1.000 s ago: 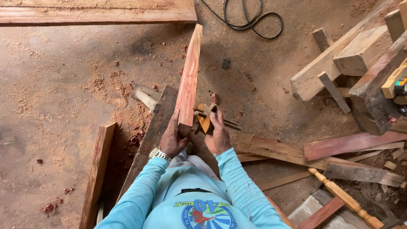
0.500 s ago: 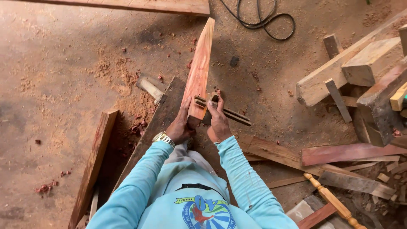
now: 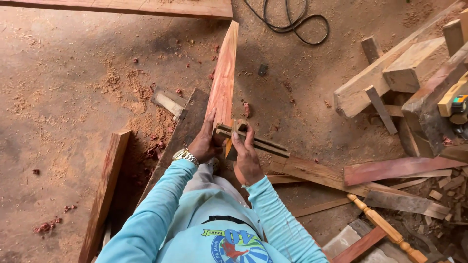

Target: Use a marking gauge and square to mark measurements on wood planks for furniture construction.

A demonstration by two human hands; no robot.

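Sawdust-strewn dirt floor (image 3: 63,73) of a woodworking space, seen from above. Items, left to right:

Reddish plank (image 3: 105,190), lying near left, running near to far. Small offcut block (image 3: 168,102) beyond it, amid red shavings.

Dark board (image 3: 183,134), slanting from the person's lap toward the far side.

Long pale plank (image 3: 126,7) along the far edge, crossing left to centre.

Left hand (image 3: 204,141), wristwatch at the wrist, fingers closed around the near end of the red timber strip (image 3: 223,73). Strip rises from that grasp, centre of scene, and tilts away toward the far plank.

Wooden marking gauge (image 3: 251,139), two dark rods through a yellowish block, pressed against the right face of the strip's near end. Right hand (image 3: 246,156) grips the block firmly, thumb on top; rods stick out to the right.

Black cable (image 3: 292,22), looped on the floor, far centre.

Low pile of flat boards (image 3: 390,170), right of the hands, lying crosswise.

Turned wooden spindle (image 3: 385,226), near right, pale orange.

Heap of heavy timber blocks (image 3: 404,73), far right, stacked at angles.

Person's light blue long sleeves fill the near centre.
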